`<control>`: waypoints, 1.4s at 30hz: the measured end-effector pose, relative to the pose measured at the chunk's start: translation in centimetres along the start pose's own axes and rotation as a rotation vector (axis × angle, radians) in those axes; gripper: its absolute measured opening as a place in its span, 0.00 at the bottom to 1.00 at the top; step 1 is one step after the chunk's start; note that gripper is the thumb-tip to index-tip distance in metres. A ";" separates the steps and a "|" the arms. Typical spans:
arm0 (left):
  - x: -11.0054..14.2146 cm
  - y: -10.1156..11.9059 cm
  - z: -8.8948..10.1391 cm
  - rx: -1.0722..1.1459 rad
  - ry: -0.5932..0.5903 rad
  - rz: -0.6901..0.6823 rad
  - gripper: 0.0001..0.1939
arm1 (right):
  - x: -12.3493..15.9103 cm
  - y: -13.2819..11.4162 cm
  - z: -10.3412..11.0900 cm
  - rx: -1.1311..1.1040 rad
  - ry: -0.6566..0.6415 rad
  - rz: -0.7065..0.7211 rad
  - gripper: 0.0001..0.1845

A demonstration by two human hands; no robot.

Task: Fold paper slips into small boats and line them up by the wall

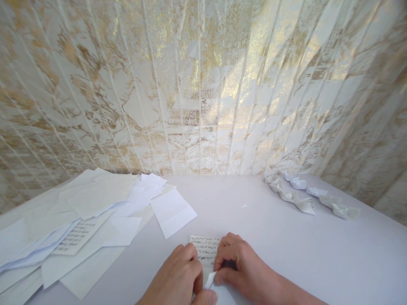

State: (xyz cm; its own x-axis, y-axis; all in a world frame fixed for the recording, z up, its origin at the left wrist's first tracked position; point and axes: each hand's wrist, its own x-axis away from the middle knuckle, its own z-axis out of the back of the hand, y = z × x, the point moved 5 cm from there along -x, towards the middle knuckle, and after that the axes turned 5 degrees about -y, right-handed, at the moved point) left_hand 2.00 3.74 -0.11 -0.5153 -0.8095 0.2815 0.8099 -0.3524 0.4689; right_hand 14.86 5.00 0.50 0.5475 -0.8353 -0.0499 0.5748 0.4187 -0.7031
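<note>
Near the front edge of the view lies a sheet of paper [203, 243] with handwriting on its far part. Its near part is turned up in a white fold. My left hand [182, 273] holds the sheet's left side, fingers curled and thumb at the fold. From the right, my right hand [235, 262] pinches the folded part between thumb and fingers. The near end of the paper is partly hidden by both hands and cut off by the frame.
A heap of loose paper sheets [95, 195] covers the table's left side, with a single white sheet [173, 214] at its right edge. Several folded paper boats [288, 195] stand in rows at the back right. A patterned curtain [203, 84] hangs behind the white table [286, 245].
</note>
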 end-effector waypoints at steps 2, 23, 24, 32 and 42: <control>-0.1 -0.1 0.1 0.002 0.015 -0.003 0.09 | -0.1 -0.1 0.0 0.016 -0.010 0.013 0.07; 0.2 0.5 1.3 0.018 -0.034 0.141 0.11 | -0.1 -0.7 0.2 0.087 -0.031 -0.081 0.06; 0.2 0.5 1.4 0.016 -0.031 0.141 0.10 | -0.2 -0.7 0.1 0.093 -0.023 -0.083 0.06; -0.1 0.1 1.1 -0.027 0.045 0.107 0.06 | 0.0 -0.8 -0.2 0.159 -0.015 -0.118 0.06; 0.5 0.2 1.7 -0.019 -0.015 0.136 0.07 | -0.3 -0.5 -0.7 0.261 -0.041 -0.171 0.06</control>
State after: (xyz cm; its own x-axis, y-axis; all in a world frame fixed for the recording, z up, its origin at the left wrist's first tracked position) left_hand 1.47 4.07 1.56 -0.4039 -0.8435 0.3541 0.8778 -0.2485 0.4095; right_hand 13.93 4.75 0.37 0.4506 -0.8887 0.0852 0.7942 0.3554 -0.4930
